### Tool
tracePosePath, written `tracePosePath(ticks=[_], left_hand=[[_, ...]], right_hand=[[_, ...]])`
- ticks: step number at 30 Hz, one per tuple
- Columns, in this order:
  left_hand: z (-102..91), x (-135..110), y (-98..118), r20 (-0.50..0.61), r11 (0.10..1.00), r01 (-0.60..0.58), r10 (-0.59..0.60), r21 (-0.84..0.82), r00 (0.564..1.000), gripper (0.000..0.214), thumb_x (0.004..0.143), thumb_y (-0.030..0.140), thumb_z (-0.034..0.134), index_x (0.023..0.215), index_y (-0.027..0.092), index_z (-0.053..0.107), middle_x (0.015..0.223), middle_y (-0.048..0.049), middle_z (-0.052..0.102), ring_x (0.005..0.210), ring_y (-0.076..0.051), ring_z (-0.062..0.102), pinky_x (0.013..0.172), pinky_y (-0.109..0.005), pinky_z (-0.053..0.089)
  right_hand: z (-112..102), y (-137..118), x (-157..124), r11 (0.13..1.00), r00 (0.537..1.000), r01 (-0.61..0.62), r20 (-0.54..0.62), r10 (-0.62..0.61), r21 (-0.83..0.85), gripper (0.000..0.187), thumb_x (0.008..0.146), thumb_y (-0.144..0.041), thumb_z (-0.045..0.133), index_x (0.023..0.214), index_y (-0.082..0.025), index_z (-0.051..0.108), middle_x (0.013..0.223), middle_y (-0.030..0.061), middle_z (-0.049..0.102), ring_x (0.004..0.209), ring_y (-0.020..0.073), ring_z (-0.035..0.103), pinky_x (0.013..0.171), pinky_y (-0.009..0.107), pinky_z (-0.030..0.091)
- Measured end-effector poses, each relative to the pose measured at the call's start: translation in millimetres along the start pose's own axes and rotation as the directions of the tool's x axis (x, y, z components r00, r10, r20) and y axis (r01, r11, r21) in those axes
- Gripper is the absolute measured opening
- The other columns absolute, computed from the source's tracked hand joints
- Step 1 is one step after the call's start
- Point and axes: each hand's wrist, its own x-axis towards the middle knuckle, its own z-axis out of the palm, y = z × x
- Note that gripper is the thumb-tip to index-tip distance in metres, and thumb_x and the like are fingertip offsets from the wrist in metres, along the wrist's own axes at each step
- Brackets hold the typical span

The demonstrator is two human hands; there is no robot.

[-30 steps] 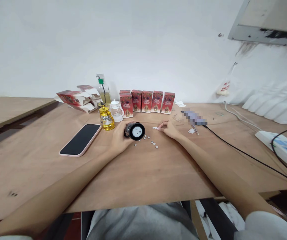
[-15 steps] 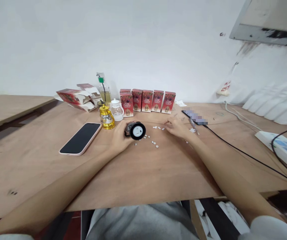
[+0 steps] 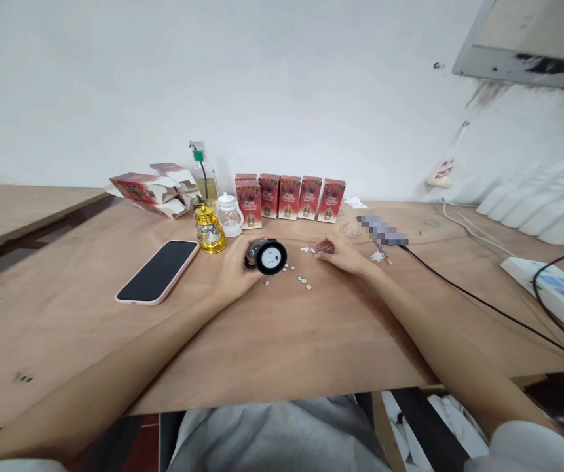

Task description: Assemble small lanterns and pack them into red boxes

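Note:
My left hand [image 3: 237, 270] is wrapped round a small black lantern [image 3: 270, 257], tipped so that its round base with a white disc faces me. My right hand [image 3: 338, 254] rests low over the table, its thumb and fingers drawn together beside some small white tabs [image 3: 304, 249]. Whatever may lie between those fingertips is too small to make out. Several button cells [image 3: 308, 287] are scattered on the wood between my hands. Behind my left hand stand a gold lantern [image 3: 209, 231] and a white lantern [image 3: 230, 215], both upright.
Several red printed boxes [image 3: 289, 198] stand in a row near the wall. Opened boxes [image 3: 144, 190] lie at the back left, by a bottle [image 3: 207, 187] of yellowish liquid. A phone [image 3: 158, 272] lies left; a cabled phone [image 3: 384, 231], tweezers [image 3: 384, 254] and a power strip [image 3: 551, 295] lie right.
My right hand has shifted slightly left and toward me, its fingertips now at the white tabs. My left hand and the black lantern have stayed nearly still.

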Motion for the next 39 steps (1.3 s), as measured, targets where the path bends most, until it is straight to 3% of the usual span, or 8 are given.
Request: tracePosePath(ticks=[4,10,16,18,21,26,34,39], left_hand=[[0.3,0,-1,-0.004,1.0,-0.007,0.007,0.008,1.0,0.048,0.069,0.029,0.073,0.112,0.019,0.053,0.113,-0.0071,0.064,0.105,-0.024,0.059,0.09,-0.038,0.046],[-0.2,0,0,0.0,1.0,-0.013,0.013,-0.009,1.0,0.047,0.071,0.03,0.072,0.113,0.019,0.053,0.114,-0.0072,0.064,0.105,-0.023,0.059,0.092,-0.038,0.046],[-0.5,0,0,-0.003,1.0,-0.008,0.008,0.017,1.0,0.048,0.07,0.031,0.072,0.112,0.02,0.054,0.112,-0.0067,0.064,0.104,-0.024,0.06,0.09,-0.038,0.046],[-0.2,0,-1,-0.005,1.0,-0.008,0.008,0.024,1.0,0.048,0.07,0.032,0.072,0.112,0.02,0.054,0.112,-0.0065,0.064,0.104,-0.023,0.06,0.09,-0.037,0.046],[0.0,0,0,-0.004,1.0,-0.012,0.012,0.024,1.0,0.047,0.071,0.033,0.071,0.113,0.02,0.053,0.113,-0.0064,0.063,0.105,-0.023,0.059,0.09,-0.037,0.046],[-0.3,0,1,0.008,1.0,-0.02,0.02,0.009,1.0,0.046,0.072,0.034,0.071,0.112,0.02,0.053,0.114,-0.0069,0.063,0.107,-0.024,0.059,0.092,-0.038,0.045],[-0.4,0,0,0.009,1.0,0.001,-0.001,0.01,1.0,0.047,0.071,0.034,0.071,0.112,0.02,0.053,0.113,-0.0082,0.064,0.107,-0.025,0.059,0.092,-0.04,0.046],[-0.7,0,1,0.003,1.0,-0.003,0.003,0.007,1.0,0.047,0.071,0.034,0.07,0.112,0.02,0.053,0.113,-0.0082,0.064,0.106,-0.025,0.059,0.092,-0.04,0.046]], right_hand=[[4,9,6,0.985,0.997,-0.066,-0.027,0.071,0.158,0.018,0.066,-0.018,0.072,0.079,-0.017,0.058,0.079,0.005,0.067,0.075,0.0171,0.064,0.078,0.036,0.053],[5,11,7,0.982,0.995,-0.061,-0.067,0.074,0.178,0.016,0.065,-0.021,0.073,0.071,-0.018,0.059,0.072,0.0034,0.068,0.072,0.0175,0.064,0.074,0.035,0.052],[20,-4,1,0.979,0.997,-0.042,-0.052,0.054,0.201,0.014,0.07,-0.024,0.07,0.076,-0.018,0.059,0.076,0.0027,0.067,0.072,0.016,0.064,0.073,0.033,0.052],[26,-11,-1,0.992,0.995,0.004,-0.102,0.009,0.126,0.01,0.076,-0.026,0.065,0.08,-0.017,0.061,0.078,0.0031,0.066,0.071,0.0155,0.062,0.073,0.033,0.051],[29,-15,-3,0.986,0.98,0.079,-0.168,-0.103,-0.145,0.015,0.085,-0.023,0.054,0.091,-0.016,0.066,0.09,0.0074,0.062,0.08,0.0175,0.059,0.081,0.036,0.048],[26,-11,-7,0.843,0.98,0.126,-0.066,-0.187,-0.523,0.037,0.085,-0.009,0.043,0.109,-0.022,0.068,0.119,0.0116,0.053,0.115,0.0255,0.045,0.097,0.044,0.038],[28,-35,-34,0.749,0.948,0.284,0.059,-0.312,-0.599,0.031,0.084,-0.018,0.051,0.11,-0.022,0.068,0.124,0.0123,0.053,0.112,0.0283,0.044,0.093,0.045,0.038],[27,-52,-50,0.692,0.889,0.425,0.124,-0.441,-0.584,0.021,0.088,-0.027,0.053,0.091,-0.022,0.073,0.12,0.0098,0.059,0.111,0.0271,0.046,0.09,0.043,0.037]])
